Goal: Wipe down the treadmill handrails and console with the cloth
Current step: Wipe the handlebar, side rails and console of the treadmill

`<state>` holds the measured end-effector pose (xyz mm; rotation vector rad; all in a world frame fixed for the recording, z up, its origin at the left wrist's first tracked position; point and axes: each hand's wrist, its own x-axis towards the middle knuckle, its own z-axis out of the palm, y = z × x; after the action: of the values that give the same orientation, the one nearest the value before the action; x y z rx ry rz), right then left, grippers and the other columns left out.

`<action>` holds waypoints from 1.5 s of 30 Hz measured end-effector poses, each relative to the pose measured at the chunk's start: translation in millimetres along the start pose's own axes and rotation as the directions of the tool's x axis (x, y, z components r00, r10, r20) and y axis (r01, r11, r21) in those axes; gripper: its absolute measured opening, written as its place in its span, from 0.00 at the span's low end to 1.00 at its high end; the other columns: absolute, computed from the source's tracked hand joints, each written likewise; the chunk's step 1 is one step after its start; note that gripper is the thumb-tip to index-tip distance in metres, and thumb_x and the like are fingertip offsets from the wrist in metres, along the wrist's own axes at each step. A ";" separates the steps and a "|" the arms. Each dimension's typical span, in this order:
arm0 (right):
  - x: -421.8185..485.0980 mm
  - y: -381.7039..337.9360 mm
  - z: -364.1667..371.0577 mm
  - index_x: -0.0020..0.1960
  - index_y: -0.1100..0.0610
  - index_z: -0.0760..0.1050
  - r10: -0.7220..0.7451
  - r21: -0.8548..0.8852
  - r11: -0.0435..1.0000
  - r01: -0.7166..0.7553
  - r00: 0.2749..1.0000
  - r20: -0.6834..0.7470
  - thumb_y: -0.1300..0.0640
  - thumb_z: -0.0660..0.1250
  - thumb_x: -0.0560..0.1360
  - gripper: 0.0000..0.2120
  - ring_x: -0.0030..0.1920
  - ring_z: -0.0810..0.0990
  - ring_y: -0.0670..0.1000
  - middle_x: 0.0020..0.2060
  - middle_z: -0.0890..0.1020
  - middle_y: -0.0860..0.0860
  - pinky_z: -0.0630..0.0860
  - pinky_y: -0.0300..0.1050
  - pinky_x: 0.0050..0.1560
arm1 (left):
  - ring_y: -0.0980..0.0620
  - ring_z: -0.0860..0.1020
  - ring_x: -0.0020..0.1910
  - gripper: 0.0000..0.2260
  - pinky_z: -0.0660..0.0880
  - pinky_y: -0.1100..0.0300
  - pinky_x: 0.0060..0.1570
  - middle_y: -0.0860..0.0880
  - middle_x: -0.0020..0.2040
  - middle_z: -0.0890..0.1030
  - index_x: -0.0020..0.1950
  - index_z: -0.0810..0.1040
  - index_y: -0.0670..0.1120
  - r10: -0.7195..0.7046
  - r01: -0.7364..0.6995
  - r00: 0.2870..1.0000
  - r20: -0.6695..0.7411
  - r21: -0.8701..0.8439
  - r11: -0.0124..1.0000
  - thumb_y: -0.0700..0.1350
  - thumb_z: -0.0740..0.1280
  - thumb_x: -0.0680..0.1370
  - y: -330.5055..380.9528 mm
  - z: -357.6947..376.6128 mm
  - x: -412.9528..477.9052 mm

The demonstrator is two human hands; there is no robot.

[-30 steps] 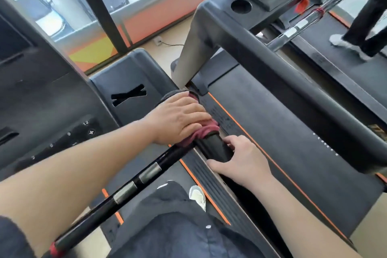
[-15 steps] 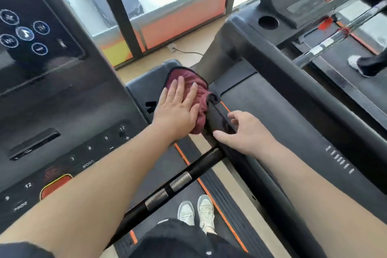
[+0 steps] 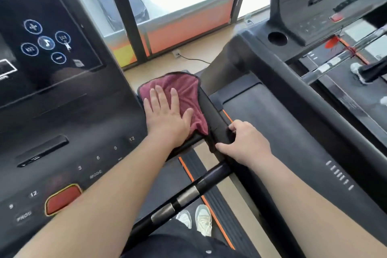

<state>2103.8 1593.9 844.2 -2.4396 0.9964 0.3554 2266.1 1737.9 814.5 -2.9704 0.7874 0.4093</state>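
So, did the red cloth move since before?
Yes. The cloth was bunched round the handrail by the bar; now it lies spread flat further forward, on the ledge beside the console, under the left hand.

A dark red cloth (image 3: pixel 185 90) lies spread flat on the right end of the black console (image 3: pixel 62 111), its right edge draped against the black handrail (image 3: pixel 213 119).

cloth (image 3: pixel 185 88) spread flatter, left hand (image 3: pixel 167 117) slid forward

The console (image 3: pixel 83 123) reads MODE, PROG and numbers 3, 6, 9, 12.
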 end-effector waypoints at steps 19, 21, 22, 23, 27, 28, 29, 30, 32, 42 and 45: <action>-18.5 27.7 8.8 0.77 0.45 0.66 -0.028 0.271 0.962 0.028 1.000 -0.007 0.37 0.77 0.66 0.43 0.67 0.74 0.44 0.65 0.75 0.42 0.73 0.47 0.67 | 0.44 0.34 0.81 0.36 0.35 0.34 0.75 0.49 0.85 0.42 0.82 0.49 0.64 0.442 -0.443 0.892 -0.096 0.010 0.896 0.76 0.41 0.76 30.0 -2.1 27.5; -39.2 42.8 8.5 0.78 0.48 0.65 -0.004 0.378 0.926 0.011 1.000 -0.021 0.38 0.79 0.65 0.47 0.67 0.74 0.42 0.66 0.75 0.42 0.69 0.42 0.70 | 0.48 0.36 0.82 0.36 0.35 0.36 0.77 0.52 0.85 0.48 0.81 0.54 0.66 0.506 -0.506 0.860 -0.065 0.016 0.862 0.78 0.41 0.75 18.7 -13.7 50.1; -51.4 52.1 9.4 0.78 0.48 0.66 0.017 0.393 0.920 -0.005 0.999 -0.028 0.37 0.79 0.65 0.46 0.67 0.74 0.40 0.66 0.75 0.41 0.68 0.39 0.69 | 0.48 0.37 0.82 0.35 0.35 0.37 0.77 0.52 0.84 0.50 0.80 0.56 0.66 0.490 -0.489 0.871 -0.048 0.019 0.872 0.77 0.42 0.76 19.1 -17.1 58.5; -63.6 62.8 11.0 0.76 0.47 0.68 0.039 0.396 0.918 -0.023 0.999 -0.032 0.37 0.79 0.64 0.45 0.66 0.74 0.39 0.65 0.76 0.40 0.68 0.37 0.67 | 0.47 0.38 0.82 0.34 0.35 0.36 0.77 0.52 0.84 0.52 0.80 0.59 0.65 0.452 -0.452 0.891 -0.045 0.018 0.892 0.75 0.42 0.77 26.3 -16.5 60.2; -111.0 103.4 16.4 0.71 0.45 0.73 0.121 0.386 0.915 -0.118 0.993 0.018 0.35 0.78 0.63 0.39 0.62 0.75 0.38 0.60 0.77 0.36 0.68 0.36 0.63 | 0.43 0.47 0.83 0.29 0.39 0.35 0.78 0.50 0.79 0.64 0.77 0.67 0.58 0.614 -0.609 0.785 -0.084 0.075 0.790 0.68 0.45 0.81 67.6 15.8 -5.1; -121.1 112.7 18.0 0.70 0.46 0.74 0.130 0.374 0.918 -0.130 0.991 0.026 0.36 0.79 0.64 0.38 0.61 0.75 0.38 0.59 0.77 0.36 0.68 0.36 0.63 | 0.45 0.52 0.82 0.28 0.42 0.36 0.78 0.52 0.77 0.68 0.77 0.67 0.57 0.715 -0.706 0.694 -0.088 0.110 0.699 0.66 0.45 0.81 67.7 22.4 -21.6; -130.2 121.6 20.0 0.70 0.46 0.74 0.134 0.363 0.922 -0.136 0.991 0.031 0.37 0.79 0.64 0.37 0.60 0.75 0.39 0.59 0.77 0.37 0.68 0.36 0.63 | 0.46 0.56 0.81 0.27 0.44 0.39 0.79 0.54 0.76 0.70 0.77 0.67 0.58 0.788 -0.777 0.610 -0.088 0.128 0.616 0.65 0.46 0.82 63.7 26.0 -26.8; -139.2 128.3 21.3 0.70 0.46 0.74 0.138 0.361 0.922 -0.141 0.990 0.035 0.37 0.79 0.64 0.37 0.61 0.75 0.40 0.60 0.77 0.37 0.69 0.37 0.63 | 0.48 0.58 0.80 0.26 0.44 0.41 0.80 0.56 0.75 0.71 0.77 0.67 0.59 0.819 -0.811 0.569 -0.077 0.112 0.574 0.64 0.47 0.83 59.3 23.0 -23.9; -152.9 140.7 23.3 0.71 0.46 0.73 0.148 0.361 0.921 -0.147 0.989 0.024 0.35 0.78 0.64 0.40 0.64 0.75 0.41 0.62 0.76 0.37 0.71 0.41 0.66 | 0.50 0.59 0.80 0.26 0.45 0.43 0.80 0.57 0.74 0.71 0.77 0.68 0.59 0.759 -0.754 0.645 -0.091 0.090 0.651 0.63 0.45 0.83 59.9 17.6 -12.1; -212.2 202.2 46.8 0.74 0.45 0.67 0.171 0.181 0.970 -0.159 0.984 -0.050 0.27 0.72 0.60 0.48 0.66 0.72 0.44 0.61 0.72 0.40 0.77 0.52 0.61 | 0.49 0.67 0.75 0.23 0.50 0.44 0.79 0.55 0.69 0.78 0.71 0.75 0.58 0.777 -0.772 0.622 -0.100 0.085 0.629 0.58 0.47 0.84 96.3 36.8 -64.9; -229.6 218.1 52.5 0.72 0.47 0.68 0.197 0.119 0.974 -0.193 0.980 -0.025 0.28 0.73 0.60 0.46 0.66 0.72 0.47 0.62 0.72 0.43 0.77 0.52 0.61 | 0.48 0.67 0.74 0.27 0.48 0.41 0.79 0.54 0.64 0.81 0.63 0.80 0.58 0.632 -0.623 0.766 -0.118 0.103 0.775 0.59 0.43 0.83 130.1 44.2 -84.9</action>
<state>1784.8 1620.4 820.2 -2.2578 1.2415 0.3095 2120.4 1670.2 797.8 -2.6143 1.7894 0.1694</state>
